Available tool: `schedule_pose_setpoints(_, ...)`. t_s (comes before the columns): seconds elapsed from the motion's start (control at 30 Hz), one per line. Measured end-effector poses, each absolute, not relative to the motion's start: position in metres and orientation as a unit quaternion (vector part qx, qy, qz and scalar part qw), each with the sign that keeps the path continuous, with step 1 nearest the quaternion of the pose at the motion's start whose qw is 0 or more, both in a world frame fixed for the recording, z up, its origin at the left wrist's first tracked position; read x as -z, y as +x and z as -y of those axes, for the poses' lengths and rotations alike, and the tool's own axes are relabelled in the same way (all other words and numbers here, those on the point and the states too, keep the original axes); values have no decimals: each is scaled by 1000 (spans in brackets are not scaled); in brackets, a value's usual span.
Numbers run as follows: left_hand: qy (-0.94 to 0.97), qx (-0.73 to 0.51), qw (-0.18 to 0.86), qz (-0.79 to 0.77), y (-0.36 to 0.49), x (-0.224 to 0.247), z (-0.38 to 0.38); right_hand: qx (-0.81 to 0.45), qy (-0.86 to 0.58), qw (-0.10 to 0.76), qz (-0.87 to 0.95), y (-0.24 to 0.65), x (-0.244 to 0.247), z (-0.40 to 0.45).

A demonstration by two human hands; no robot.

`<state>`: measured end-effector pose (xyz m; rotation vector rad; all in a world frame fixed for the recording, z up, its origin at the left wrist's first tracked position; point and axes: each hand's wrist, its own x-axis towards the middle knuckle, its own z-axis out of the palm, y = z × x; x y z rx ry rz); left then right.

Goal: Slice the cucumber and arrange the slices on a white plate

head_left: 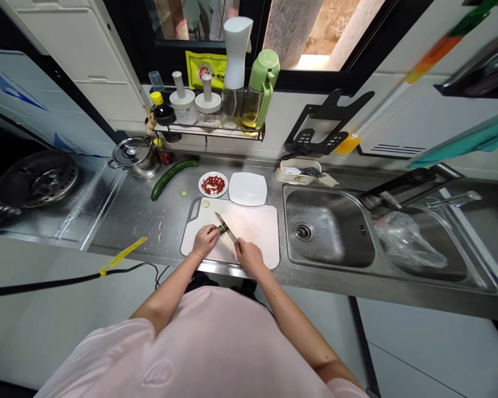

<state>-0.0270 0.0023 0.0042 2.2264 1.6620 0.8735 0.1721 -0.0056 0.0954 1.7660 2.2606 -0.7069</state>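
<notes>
Right hand (249,255) closed around the handle of a knife (226,228), blade running up and to the left from the fist, its edge down on a small green cucumber piece (221,229) that lies on the white cutting board (257,226). Left hand (206,240), just left of the blade, fingers curled down and pinning the piece at its near end, so that the piece sits between the two hands. Beyond the left hand: one slice (206,204) on the board, another slice (183,193) on the counter, a whole cucumber (172,177) farther off; past the knife tip, a dish of red bits (213,184) and a white plate (248,188).
</notes>
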Motion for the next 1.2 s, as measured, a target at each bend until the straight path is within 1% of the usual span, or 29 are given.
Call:
schedule_pose_setpoints(0.33, 757, -282, 128, -576, -29, -2, -2, 231, 614, 105, -748, 171, -99, -1)
schedule_pose_setpoints(0.6, 759, -296, 123, -566, -27, -3, -2, 224, 595, 94, -766, 171, -96, 0)
schedule_pose_setpoints(0.83, 766, -286, 129, -561, -27, -2, -3, 224, 585, 112, -771, 166, -98, 1)
schedule_pose_setpoints(1.2, 768, -303, 125, -550, -28, 3, -3, 212, 576, 131, -779, 160, -95, 8)
